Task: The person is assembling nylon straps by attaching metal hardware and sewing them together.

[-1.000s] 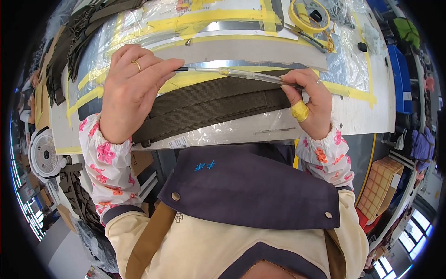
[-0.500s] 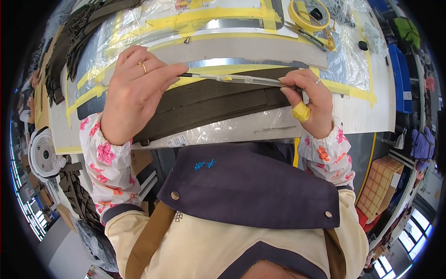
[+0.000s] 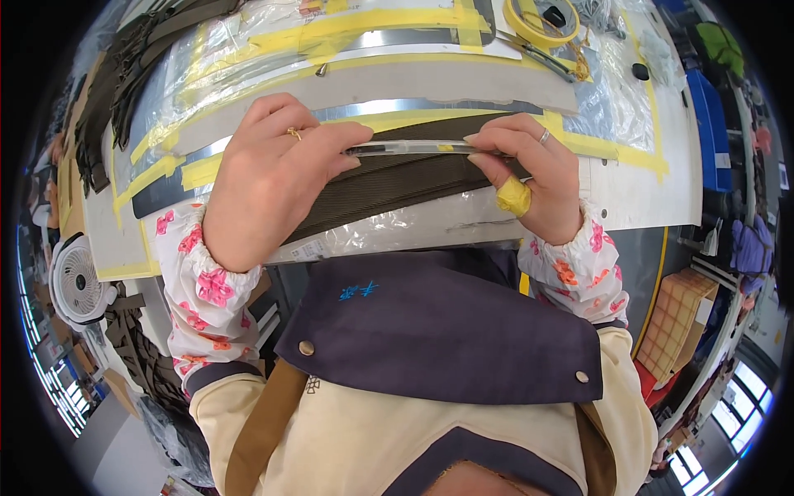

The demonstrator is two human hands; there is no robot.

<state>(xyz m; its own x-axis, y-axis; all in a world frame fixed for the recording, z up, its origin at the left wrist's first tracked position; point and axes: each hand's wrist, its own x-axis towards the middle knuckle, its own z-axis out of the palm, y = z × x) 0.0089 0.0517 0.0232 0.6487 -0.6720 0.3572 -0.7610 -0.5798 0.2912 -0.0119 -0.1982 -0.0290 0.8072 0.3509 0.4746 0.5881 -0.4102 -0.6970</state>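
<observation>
Clear pen-like tube (image 3: 418,148) lies level between our two hands, held above the worktop (image 3: 637,194) and in front of a dark webbing strap (image 3: 385,186). Our left hand (image 3: 269,178) pinches its dark left end between thumb and forefinger; our right hand (image 3: 538,169), thumb wrapped in yellow tape (image 3: 514,197), pinches the other end, fingers closed close around it. Beyond the strap, we see a yellow tape roll (image 3: 530,36).
</observation>
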